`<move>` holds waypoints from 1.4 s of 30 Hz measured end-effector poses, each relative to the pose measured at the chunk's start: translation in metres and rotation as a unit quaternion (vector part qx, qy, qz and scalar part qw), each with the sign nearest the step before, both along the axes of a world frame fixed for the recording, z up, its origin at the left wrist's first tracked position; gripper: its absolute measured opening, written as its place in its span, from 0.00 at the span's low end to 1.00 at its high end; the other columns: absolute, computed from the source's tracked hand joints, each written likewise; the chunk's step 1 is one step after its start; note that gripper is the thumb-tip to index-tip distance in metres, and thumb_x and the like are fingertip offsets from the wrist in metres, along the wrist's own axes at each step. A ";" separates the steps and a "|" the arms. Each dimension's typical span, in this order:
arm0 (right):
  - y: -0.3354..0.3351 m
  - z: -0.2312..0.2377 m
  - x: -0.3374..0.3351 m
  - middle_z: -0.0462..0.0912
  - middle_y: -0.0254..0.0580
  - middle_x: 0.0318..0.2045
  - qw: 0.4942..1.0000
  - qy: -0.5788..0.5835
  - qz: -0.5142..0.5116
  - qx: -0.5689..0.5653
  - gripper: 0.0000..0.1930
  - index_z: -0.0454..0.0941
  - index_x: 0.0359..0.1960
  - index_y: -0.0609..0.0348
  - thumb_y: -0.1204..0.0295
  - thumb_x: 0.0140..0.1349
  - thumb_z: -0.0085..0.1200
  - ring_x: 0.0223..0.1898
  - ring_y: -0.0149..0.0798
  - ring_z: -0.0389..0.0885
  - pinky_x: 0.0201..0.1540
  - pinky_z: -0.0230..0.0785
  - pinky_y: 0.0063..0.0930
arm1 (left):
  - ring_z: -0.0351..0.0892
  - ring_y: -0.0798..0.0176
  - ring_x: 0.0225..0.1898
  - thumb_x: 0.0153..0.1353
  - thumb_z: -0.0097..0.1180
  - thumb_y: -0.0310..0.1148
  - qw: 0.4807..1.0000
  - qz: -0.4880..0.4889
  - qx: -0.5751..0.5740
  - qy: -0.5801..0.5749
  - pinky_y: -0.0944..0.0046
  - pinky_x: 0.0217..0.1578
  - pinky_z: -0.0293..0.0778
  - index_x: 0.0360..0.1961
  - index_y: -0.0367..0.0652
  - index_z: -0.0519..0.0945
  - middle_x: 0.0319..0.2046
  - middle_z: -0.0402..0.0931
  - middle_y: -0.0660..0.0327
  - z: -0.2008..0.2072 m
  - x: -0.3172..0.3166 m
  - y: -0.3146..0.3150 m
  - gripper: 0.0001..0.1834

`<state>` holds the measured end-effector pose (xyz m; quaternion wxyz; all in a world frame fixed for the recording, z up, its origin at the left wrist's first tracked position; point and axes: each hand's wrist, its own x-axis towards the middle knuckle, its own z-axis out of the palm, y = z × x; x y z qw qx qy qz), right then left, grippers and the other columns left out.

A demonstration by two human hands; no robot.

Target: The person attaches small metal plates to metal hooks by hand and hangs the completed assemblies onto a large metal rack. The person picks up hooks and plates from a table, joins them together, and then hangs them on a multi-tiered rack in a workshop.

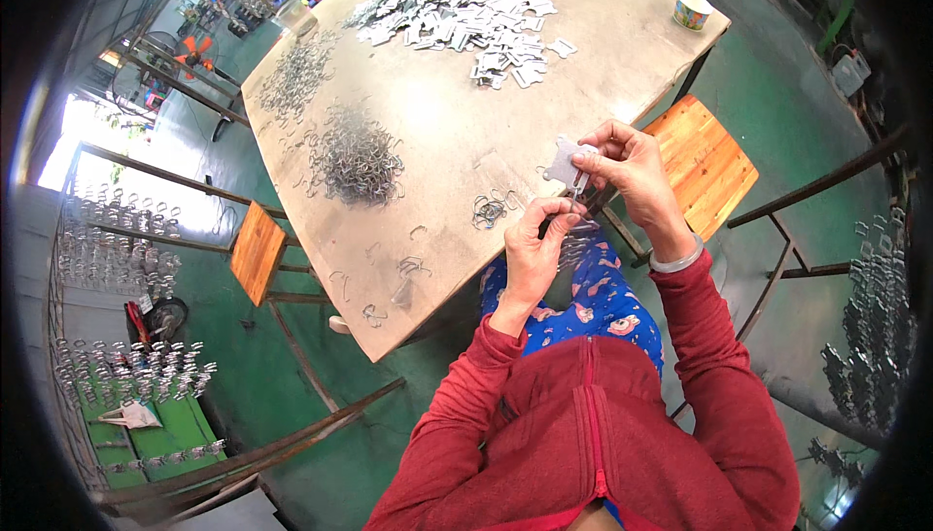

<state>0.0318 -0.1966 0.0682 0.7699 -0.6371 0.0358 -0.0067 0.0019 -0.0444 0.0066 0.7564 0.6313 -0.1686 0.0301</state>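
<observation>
Right hand (637,176) has thumb and fingers pinched on a flat metal plate (561,162), which pokes out at its 9 o'clock near the table (437,133) edge. Left hand (539,251), down at 8 o'clock from it, has thumb and forefinger squeezed on a thin piece (575,207), too small to make out tbh. Progress? Looks like I'm mid-way through this one, with loads left judging by the big heap of plates (457,6) at 11 o'clock from my hands. Some shiny pieces (580,245) show at 6 o'clock by my lap, but I can't tell if they're finished.

Material-wise, the plates are dull silver, flat and notched. At 9 o'clock there's a tangled pile of dark wire clips (360,167), springy-looking and curved, plus a small cluster of clips (489,210) closer in. Tabletop's smooth beige, kinda smudged; the stool (702,167) at 3 o'clock is grainy orange-brown wood.
</observation>
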 end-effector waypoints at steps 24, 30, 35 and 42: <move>0.035 0.014 -0.026 0.78 0.33 0.25 0.981 -0.134 -0.032 -0.134 0.08 0.76 0.33 0.66 0.81 0.51 0.61 0.25 0.22 0.75 0.28 0.66 0.13 | 0.77 0.51 0.31 0.55 0.57 0.35 0.845 0.324 0.426 -0.027 0.56 0.34 0.70 0.33 0.36 0.81 0.30 0.77 0.48 -0.035 0.086 0.146 0.12; 0.040 0.018 -0.021 0.79 0.33 0.24 0.992 -0.087 -0.009 -0.092 0.07 0.76 0.32 0.65 0.81 0.52 0.60 0.25 0.21 0.76 0.26 0.65 0.12 | 0.73 0.48 0.38 0.53 0.56 0.33 0.732 0.337 0.590 -0.036 0.51 0.39 0.69 0.29 0.39 0.80 0.31 0.74 0.49 -0.084 0.123 0.185 0.08; 0.041 0.012 -0.021 0.80 0.33 0.23 0.993 -0.066 0.002 -0.101 0.08 0.77 0.36 0.66 0.79 0.54 0.58 0.24 0.20 0.75 0.26 0.65 0.12 | 0.71 0.47 0.38 0.56 0.50 0.27 0.720 0.331 0.598 -0.121 0.51 0.38 0.68 0.31 0.36 0.73 0.31 0.72 0.50 -0.088 0.119 0.174 0.05; 0.031 -0.007 -0.031 0.81 0.35 0.26 0.993 -0.046 0.030 -0.101 0.09 0.79 0.40 0.66 0.78 0.57 0.55 0.25 0.22 0.76 0.28 0.69 0.14 | 0.75 0.68 0.28 0.63 0.47 0.27 0.961 0.142 0.227 0.069 0.69 0.31 0.71 0.37 0.33 0.76 0.27 0.77 0.58 0.016 0.055 0.088 0.08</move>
